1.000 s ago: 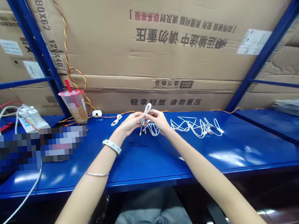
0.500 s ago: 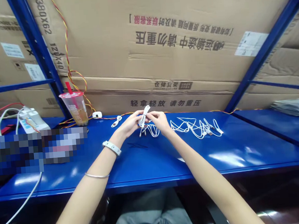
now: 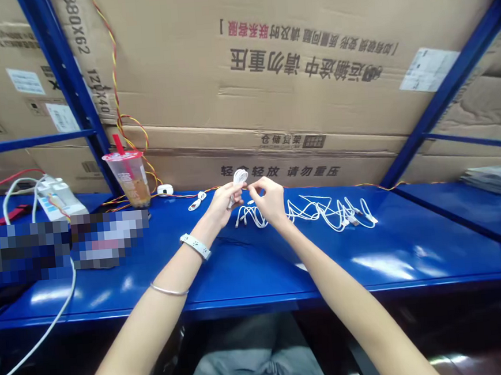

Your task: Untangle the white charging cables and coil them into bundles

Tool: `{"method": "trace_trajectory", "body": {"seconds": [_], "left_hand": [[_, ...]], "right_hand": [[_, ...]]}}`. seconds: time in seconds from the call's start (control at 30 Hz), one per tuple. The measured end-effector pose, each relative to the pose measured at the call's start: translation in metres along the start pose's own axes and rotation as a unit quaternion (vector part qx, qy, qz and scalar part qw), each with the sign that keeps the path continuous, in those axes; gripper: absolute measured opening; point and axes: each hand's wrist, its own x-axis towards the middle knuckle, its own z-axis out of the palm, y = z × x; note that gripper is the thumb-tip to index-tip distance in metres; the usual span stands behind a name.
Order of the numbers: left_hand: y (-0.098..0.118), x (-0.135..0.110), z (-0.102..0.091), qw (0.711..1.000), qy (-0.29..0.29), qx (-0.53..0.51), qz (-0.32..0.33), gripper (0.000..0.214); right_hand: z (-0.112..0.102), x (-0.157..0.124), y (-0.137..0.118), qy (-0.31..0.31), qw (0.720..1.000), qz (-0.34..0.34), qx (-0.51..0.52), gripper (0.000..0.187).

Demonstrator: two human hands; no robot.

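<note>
My left hand (image 3: 221, 206) grips a coiled white cable (image 3: 238, 181) above the blue shelf top (image 3: 248, 263), its loop sticking up past my fingers. My right hand (image 3: 270, 200) is right beside it, pinching a thin strand of the same cable between thumb and forefinger. Loose ends of the cable hang down onto the shelf between my hands. A watch and a thin bangle are on my left wrist.
A tangle of white cables (image 3: 333, 212) lies right of my hands. A small bundled cable (image 3: 196, 201) and a white round object (image 3: 164, 189) lie behind. A plastic drink cup (image 3: 130, 177) with a red straw stands at the left, by a power strip (image 3: 58, 197). Cardboard boxes (image 3: 277, 81) fill the back.
My hands have drawn slightly apart; the coil has tilted left in my left hand and my right hand pulls a strand sideways.
</note>
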Motion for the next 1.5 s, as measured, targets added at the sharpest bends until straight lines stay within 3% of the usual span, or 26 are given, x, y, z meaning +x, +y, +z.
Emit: {"method": "trace_trajectory", "body": {"seconds": [0.17, 0.23, 0.3, 0.37, 0.5, 0.67, 0.8, 0.93, 1.07, 1.23, 1.37, 1.5], "left_hand": [[0.028, 0.007, -0.02, 0.987, 0.096, -0.106, 0.073, 0.018], [0.031, 0.009, -0.025, 0.987, 0.122, -0.089, 0.058, 0.021], [0.027, 0.009, -0.024, 0.99, 0.132, -0.051, 0.002, 0.017], [0.017, 0.007, -0.017, 0.992, 0.109, -0.018, -0.056, 0.012], [0.001, 0.0, -0.004, 0.993, 0.055, 0.014, -0.1, 0.018], [0.004, -0.006, 0.002, 0.991, 0.017, -0.01, -0.129, 0.01], [0.008, -0.008, 0.005, 0.988, 0.013, -0.036, -0.149, 0.009], [0.008, -0.01, 0.005, 0.987, -0.028, -0.02, -0.154, 0.009], [0.005, -0.012, 0.008, 0.988, -0.046, -0.004, -0.146, 0.014], [0.003, -0.015, 0.018, 0.991, -0.006, -0.015, -0.133, 0.005], [0.003, -0.016, 0.02, 0.992, 0.02, -0.026, -0.123, 0.006], [0.008, -0.015, 0.016, 0.99, 0.008, -0.05, -0.133, 0.01]], "right_hand": [[-0.019, 0.008, 0.024, 0.086, 0.995, 0.056, -0.017, 0.017], [-0.023, 0.01, 0.03, 0.089, 0.994, 0.057, -0.025, 0.018], [-0.023, 0.009, 0.029, 0.084, 0.995, 0.022, -0.038, 0.02], [-0.019, 0.006, 0.023, 0.08, 0.994, -0.032, -0.071, 0.022], [-0.015, 0.002, 0.014, 0.077, 0.975, -0.124, -0.166, 0.025], [-0.014, 0.0, 0.012, 0.077, 0.97, -0.162, -0.166, 0.026], [-0.013, 0.0, 0.007, 0.096, 0.984, -0.125, -0.08, 0.024], [-0.015, 0.001, 0.002, 0.103, 0.992, -0.067, 0.005, 0.022], [-0.015, 0.001, 0.004, 0.109, 0.992, -0.067, -0.011, 0.022], [-0.013, -0.001, 0.004, 0.105, 0.99, -0.089, -0.039, 0.022], [-0.013, 0.001, -0.002, 0.092, 0.99, 0.028, 0.107, 0.025], [-0.015, 0.007, 0.0, 0.031, 0.943, 0.155, 0.292, 0.03]]}}
